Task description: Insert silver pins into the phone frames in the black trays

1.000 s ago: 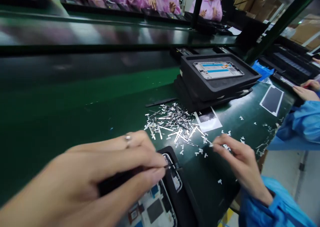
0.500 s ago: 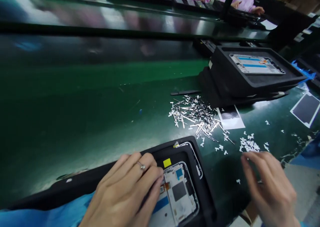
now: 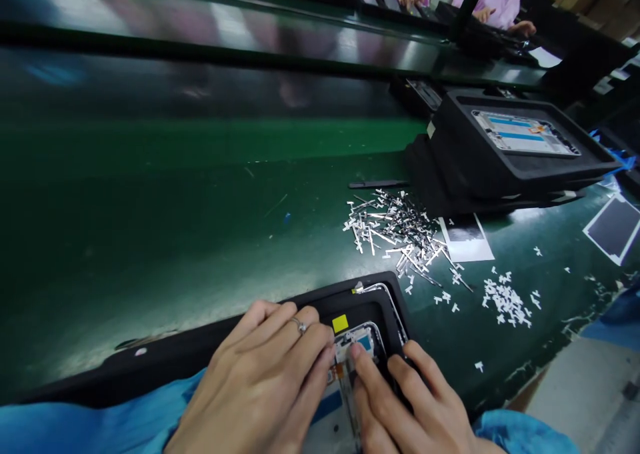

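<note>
- right hand [image 3: 410, 401]: fingers loosely spread, one fingertip on the phone frame [image 3: 323, 434]
- left hand [image 3: 265, 374]: fingers bunched over the frame's left part, can't tell if they're pinching anything
- frame's sitting in a black foam tray [image 3: 200, 339], yellow square [image 3: 341, 323] just beside it
- further out: messy strip pile [image 3: 400, 231], little white bits [image 3: 506, 299], stacked trays [image 3: 460, 147] behind

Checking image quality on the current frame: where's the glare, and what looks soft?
Head view: pale reflected streaks on the raised ledge, a broad sheen on the green worktop; head view: pink garments at the far top look soft, while the left hand and right hand are fairly clear.
</note>
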`<state>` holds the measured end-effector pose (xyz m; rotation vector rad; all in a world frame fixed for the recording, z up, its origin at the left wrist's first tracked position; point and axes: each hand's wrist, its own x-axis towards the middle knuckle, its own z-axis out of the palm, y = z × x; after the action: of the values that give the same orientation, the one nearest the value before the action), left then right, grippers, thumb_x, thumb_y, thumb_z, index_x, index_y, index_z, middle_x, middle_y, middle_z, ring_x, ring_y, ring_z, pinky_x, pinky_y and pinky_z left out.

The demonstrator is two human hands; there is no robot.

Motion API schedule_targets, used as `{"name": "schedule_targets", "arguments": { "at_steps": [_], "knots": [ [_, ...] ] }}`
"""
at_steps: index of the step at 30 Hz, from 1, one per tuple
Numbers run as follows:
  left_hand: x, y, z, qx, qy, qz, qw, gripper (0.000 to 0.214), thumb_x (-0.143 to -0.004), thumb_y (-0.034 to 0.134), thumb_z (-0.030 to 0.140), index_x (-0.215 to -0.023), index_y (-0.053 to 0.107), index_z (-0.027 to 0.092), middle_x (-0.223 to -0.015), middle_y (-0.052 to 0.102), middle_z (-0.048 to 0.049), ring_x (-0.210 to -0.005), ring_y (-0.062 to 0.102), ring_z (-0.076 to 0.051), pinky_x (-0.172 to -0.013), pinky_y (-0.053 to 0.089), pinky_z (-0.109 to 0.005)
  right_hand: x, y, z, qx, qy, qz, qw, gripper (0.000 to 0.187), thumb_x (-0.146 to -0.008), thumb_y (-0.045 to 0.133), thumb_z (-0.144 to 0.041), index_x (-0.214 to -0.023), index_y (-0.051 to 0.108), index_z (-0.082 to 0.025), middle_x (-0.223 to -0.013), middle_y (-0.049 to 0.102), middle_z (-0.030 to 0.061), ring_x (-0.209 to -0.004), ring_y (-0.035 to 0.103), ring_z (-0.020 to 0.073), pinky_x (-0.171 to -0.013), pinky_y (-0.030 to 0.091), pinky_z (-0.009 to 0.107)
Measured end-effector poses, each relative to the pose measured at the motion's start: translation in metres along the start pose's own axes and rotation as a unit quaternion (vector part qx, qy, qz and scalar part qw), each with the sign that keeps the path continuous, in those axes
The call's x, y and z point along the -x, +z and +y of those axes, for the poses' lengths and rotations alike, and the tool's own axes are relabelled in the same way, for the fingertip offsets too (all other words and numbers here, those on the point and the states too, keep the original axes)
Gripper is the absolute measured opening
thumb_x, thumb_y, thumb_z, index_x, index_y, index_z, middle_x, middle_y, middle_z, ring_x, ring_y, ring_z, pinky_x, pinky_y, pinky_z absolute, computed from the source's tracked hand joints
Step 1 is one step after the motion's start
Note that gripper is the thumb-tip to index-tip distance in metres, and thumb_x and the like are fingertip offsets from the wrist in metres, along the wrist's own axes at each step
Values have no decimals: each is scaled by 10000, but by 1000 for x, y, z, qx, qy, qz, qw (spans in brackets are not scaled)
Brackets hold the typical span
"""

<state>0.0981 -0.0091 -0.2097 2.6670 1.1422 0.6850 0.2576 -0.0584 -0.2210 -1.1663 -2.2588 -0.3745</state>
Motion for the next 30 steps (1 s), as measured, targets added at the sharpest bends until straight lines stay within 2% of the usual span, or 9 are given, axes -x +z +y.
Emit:
{"name": "schedule_targets", "arguments": {
  "at_steps": [5, 8, 11, 13, 17, 19, 24, 30],
  "knots": [
    [-6, -5, 2, 7, -8, 28, 1000, 324, -839, 287, 127, -634, 528, 196, -607, 593, 20, -578, 526, -138, -696, 330, -299, -1, -2, 0, 16, 2, -4, 1000, 408, -856, 253, -38, -632, 557, -190, -824, 665, -15, -619, 540, 142, -724, 398, 304],
    [-6, -6, 1, 16, -10, 29, 999, 257, -835, 310, 132, -688, 513, 190, -641, 588, 14, -605, 535, -141, -721, 325, -298, -3, -1, 0, 17, -1, -12, 1000, 418, -855, 250, -25, -637, 565, -192, -824, 665, -21, -626, 538, 138, -720, 394, 302],
    [-8, -6, 0, 2, 18, 44, 999, 233, -829, 321, 126, -712, 512, 188, -650, 596, 15, -603, 544, -138, -725, 320, -291, -4, 2, 0, 16, 0, -10, 1000, 438, -873, 229, -21, -651, 567, -190, -827, 665, -28, -626, 532, 132, -716, 387, 305],
    [-13, -6, 0, -11, 29, 70, 997, 272, -822, 305, 98, -685, 519, 195, -622, 601, 30, -570, 547, -122, -699, 329, -272, -6, 3, 1, 26, -3, 1, 1000, 444, -887, 226, -25, -651, 567, -185, -804, 666, -29, -606, 526, 129, -696, 388, 303],
    [-24, -8, 2, -22, 8, 114, 993, 379, -829, 246, 86, -576, 501, 207, -537, 582, 39, -507, 540, -108, -627, 351, -262, -6, 5, 2, 46, -18, 19, 999, 427, -898, 261, -32, -632, 560, -181, -751, 666, -37, -569, 506, 123, -664, 389, 293],
    [-26, -10, 1, -25, 12, 114, 993, 396, -835, 237, 102, -557, 499, 207, -525, 581, 37, -498, 544, -112, -615, 360, -269, -4, 6, 1, 50, -17, 17, 998, 414, -899, 276, -30, -642, 562, -182, -765, 666, -41, -589, 504, 120, -683, 386, 296],
    [-20, -8, -2, -2, 31, 58, 998, 387, -826, 247, 101, -561, 510, 203, -561, 587, 40, -535, 563, -110, -623, 385, -262, -1, 8, 0, 58, -30, 8, 998, 429, -901, 266, -11, -657, 575, -179, -758, 666, -36, -630, 508, 106, -761, 373, 295],
    [-12, 5, 1, 14, -33, 78, 996, 376, -837, 247, 94, -580, 501, 201, -585, 563, 26, -578, 528, -121, -649, 369, -272, -3, 11, 2, 54, -52, 11, 997, 432, -894, 266, -3, -658, 593, -157, -733, 666, -14, -623, 532, 85, -962, 315, 294]
  ]
}}
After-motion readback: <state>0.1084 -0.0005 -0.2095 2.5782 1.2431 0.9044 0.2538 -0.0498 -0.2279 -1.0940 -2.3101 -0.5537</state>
